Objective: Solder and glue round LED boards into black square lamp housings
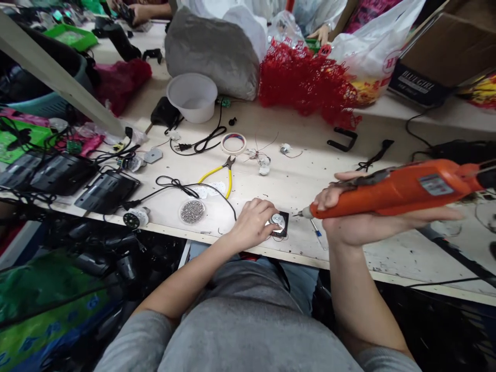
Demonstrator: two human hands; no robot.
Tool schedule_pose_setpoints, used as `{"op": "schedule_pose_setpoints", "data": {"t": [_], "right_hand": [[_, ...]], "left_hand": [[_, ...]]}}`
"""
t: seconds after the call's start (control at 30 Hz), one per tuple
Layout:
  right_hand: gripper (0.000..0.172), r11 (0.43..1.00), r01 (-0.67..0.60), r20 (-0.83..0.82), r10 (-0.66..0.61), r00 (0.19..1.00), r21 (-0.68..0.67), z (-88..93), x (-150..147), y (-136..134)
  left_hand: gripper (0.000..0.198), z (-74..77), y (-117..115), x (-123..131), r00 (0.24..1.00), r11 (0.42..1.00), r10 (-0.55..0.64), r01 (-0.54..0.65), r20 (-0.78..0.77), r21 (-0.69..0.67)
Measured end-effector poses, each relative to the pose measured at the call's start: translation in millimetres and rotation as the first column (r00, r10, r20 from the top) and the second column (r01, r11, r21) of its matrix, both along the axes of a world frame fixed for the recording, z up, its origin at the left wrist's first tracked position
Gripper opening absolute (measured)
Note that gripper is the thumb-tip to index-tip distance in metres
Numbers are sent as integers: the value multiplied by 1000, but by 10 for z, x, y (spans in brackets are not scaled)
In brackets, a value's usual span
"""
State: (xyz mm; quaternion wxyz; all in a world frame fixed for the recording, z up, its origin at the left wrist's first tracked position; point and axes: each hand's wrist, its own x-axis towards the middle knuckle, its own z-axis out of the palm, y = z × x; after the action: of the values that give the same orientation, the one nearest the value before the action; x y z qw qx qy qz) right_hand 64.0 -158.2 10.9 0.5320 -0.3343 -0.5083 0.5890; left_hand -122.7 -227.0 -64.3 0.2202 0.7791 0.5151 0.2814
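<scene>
Grey shirt [228, 330] nearest. My right hand [351, 227], partly wrapped, holds the orange power screwdriver [406, 188], bit beside the black plate [284, 217]. My left hand [253, 222], narrowly parted, grips the silver part [278, 222] there, near the bench [325, 144] front.

Through my remote feed I'm looking at a workshop, one for assembling small electrical goods. What tells me: a long, scuffed table [310, 155] strewn with loose wires, a power screwdriver [406, 191], yellow-handled pliers [230, 183] and a dish of screws [192, 212]. I see matching black plastic casings [106, 191] lined up at left, and another person's hand [140, 14] among parts farther back.
</scene>
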Motion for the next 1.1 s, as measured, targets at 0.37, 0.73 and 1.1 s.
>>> {"op": "schedule_pose_setpoints", "data": {"t": [0.37,0.73,1.1], "right_hand": [[87,998,-47,-217,54,975,37,-158,-203,-347],[88,995,-57,-232,74,970,79,-75,-144,-353],[94,997,13,-228,5,974,80,-126,-247,-396]], "left_hand": [[28,52,66,-27,987,996,-73,80,-146,43],[23,59,15,-19,999,998,-2,5,-44,62],[21,40,-51,48,981,992,56,-34,-183,122]]}}
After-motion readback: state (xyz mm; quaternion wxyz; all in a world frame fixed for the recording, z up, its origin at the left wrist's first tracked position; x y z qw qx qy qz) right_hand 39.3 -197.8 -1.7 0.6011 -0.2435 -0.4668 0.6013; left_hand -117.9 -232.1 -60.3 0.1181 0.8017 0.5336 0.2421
